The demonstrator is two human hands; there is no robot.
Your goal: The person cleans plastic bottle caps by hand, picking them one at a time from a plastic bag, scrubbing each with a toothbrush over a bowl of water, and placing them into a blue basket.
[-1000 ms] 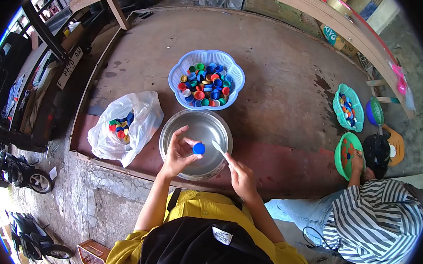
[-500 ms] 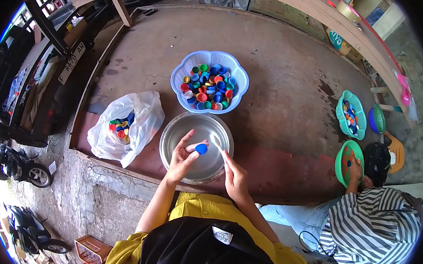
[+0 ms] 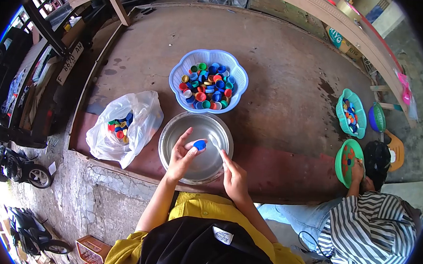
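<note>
A blue bottle cap (image 3: 200, 145) is pinched between the thumb and fingers of my left hand (image 3: 183, 157), over a round metal basin (image 3: 164, 165). My right hand (image 3: 234, 175) grips a slim white tool that looks like a toothbrush (image 3: 215, 141). Its white head is just right of the cap, apart from it. The basin appears to hold water. Directly beyond it stands a blue scalloped plastic basket (image 3: 178, 63) full of bottle caps in many colours.
Left of the basin lies a clear plastic bag (image 3: 147, 110) with more caps inside. At right, a person in a striped shirt (image 3: 369, 231) reaches into a green basin (image 3: 340, 160). Near it are a turquoise basket (image 3: 341, 109) of caps and a black bag (image 3: 377, 161).
My left hand has turned the blue cap slightly and raised it a little. My right hand barely shifts. At the green basin, the other person's hand has moved slightly to the right.
</note>
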